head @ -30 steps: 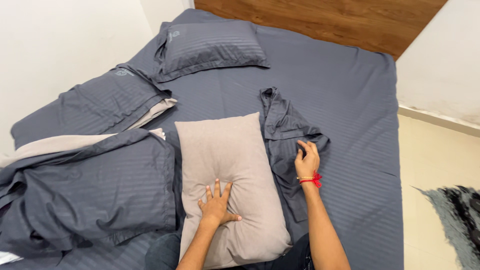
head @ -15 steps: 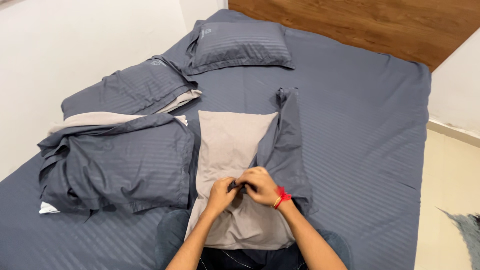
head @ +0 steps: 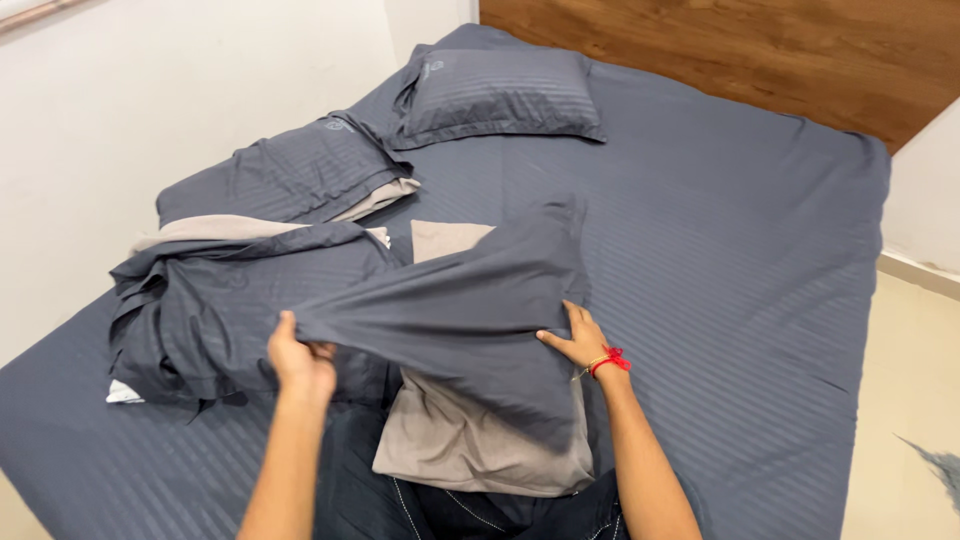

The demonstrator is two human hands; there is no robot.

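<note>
Nearest to the camera, a beige pillow [head: 470,450] lies on the bed just in front of the person, between the two forearms. Its near end is bare, and its far corner shows again beyond the cloth that covers its middle.

That cloth is a dark grey pillowcase [head: 460,315] with a fine stripe. It is spread wide between both hands and lies over the middle of the pillow. The left hand [head: 300,362] is closed on the left edge of the pillowcase and holds it lifted a little, so the cloth is pulled into tight folds toward this hand. The right hand [head: 578,338] has a red thread [head: 610,362] on the wrist. It grips the right edge of the pillowcase, with the thumb on top; the fingers go under the cloth, so I cannot see them fully.

Just left of the left hand lies a crumpled dark grey duvet [head: 240,300] with a beige inside, touching the pillowcase area. Farther from the hands, two pillows in the same dark grey covers lie on the striped bedsheet [head: 720,250]: one flat pillow [head: 285,175] behind the duvet, and one square pillow [head: 500,95] near the wooden headboard [head: 720,50]. To the right of the right hand the sheet is smooth, up to the pale floor [head: 910,420].
</note>
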